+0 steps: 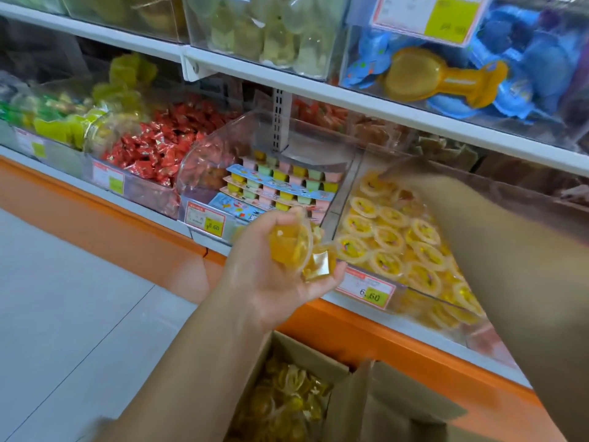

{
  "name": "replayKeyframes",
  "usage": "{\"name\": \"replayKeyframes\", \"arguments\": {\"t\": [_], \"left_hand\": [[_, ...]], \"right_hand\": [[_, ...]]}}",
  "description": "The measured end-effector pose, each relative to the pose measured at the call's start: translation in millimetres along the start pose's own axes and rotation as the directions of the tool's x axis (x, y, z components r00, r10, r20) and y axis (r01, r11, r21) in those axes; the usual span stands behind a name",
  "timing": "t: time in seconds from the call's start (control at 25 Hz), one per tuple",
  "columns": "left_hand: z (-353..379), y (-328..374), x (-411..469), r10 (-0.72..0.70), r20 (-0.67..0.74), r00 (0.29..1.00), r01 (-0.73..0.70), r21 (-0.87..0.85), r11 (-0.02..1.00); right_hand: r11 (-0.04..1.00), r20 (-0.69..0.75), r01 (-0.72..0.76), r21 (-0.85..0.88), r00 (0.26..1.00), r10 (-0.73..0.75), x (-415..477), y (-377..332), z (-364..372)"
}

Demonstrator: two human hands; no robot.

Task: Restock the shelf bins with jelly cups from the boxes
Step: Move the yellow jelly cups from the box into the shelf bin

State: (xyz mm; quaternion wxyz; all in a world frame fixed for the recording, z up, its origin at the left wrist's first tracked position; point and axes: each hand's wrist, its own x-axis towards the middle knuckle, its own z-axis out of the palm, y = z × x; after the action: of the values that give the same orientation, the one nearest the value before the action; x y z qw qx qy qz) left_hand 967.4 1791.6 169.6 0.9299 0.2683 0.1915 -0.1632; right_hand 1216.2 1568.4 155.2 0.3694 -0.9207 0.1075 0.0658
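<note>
My left hand (271, 275) is palm up in front of the shelf and grips two or three yellow jelly cups (291, 247). My right hand (403, 178) reaches deep into the clear shelf bin (338, 202); it is blurred behind the raised clear lid, so its fingers are unclear. That bin holds several yellow jelly cups (392, 240) lying lid up. Below my arms an open cardboard box (322, 362) on the floor holds more yellow jelly cups (287, 400).
A price tag reading 6.60 (369, 290) hangs on the bin's front. To its left stand a bin of pastel multi-cup packs (280, 186) and a bin of red wrapped sweets (159, 148). A white shelf edge (350, 97) overhangs the bins. Grey floor tiles (63, 298) lie at left.
</note>
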Motion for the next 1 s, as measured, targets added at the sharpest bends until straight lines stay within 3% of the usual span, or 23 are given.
{"name": "replayKeyframes", "arguments": {"t": [0.2,0.44,0.64,0.92,1.0], "left_hand": [[-3.4,2.7,0.6,0.017,-0.05,0.999,-0.015,0.029,0.999],[-2.8,0.0,3.4,0.021,-0.084,0.996,-0.018,0.038,0.999],[-2.3,-2.9,1.3,0.015,-0.089,0.996,-0.011,0.04,0.999],[-3.5,-4.2,-2.6,0.01,-0.093,0.996,-0.006,0.047,0.999],[-3.6,-4.6,-2.4,0.013,-0.098,0.995,-0.009,0.046,0.999]], "right_hand": [[0.994,0.044,-0.05,-0.101,0.998,0.055,11.1,5.1,12.9],[0.997,0.087,-0.062,0.034,0.994,0.059,8.7,8.3,7.7],[0.999,0.001,-0.011,-0.045,1.0,0.011,-0.5,24.5,-4.5],[0.992,-0.065,-0.113,0.06,0.991,0.117,-11.1,40.5,-11.7],[0.992,-0.108,-0.114,-0.051,0.988,0.108,-14.9,40.6,-13.5]]}}
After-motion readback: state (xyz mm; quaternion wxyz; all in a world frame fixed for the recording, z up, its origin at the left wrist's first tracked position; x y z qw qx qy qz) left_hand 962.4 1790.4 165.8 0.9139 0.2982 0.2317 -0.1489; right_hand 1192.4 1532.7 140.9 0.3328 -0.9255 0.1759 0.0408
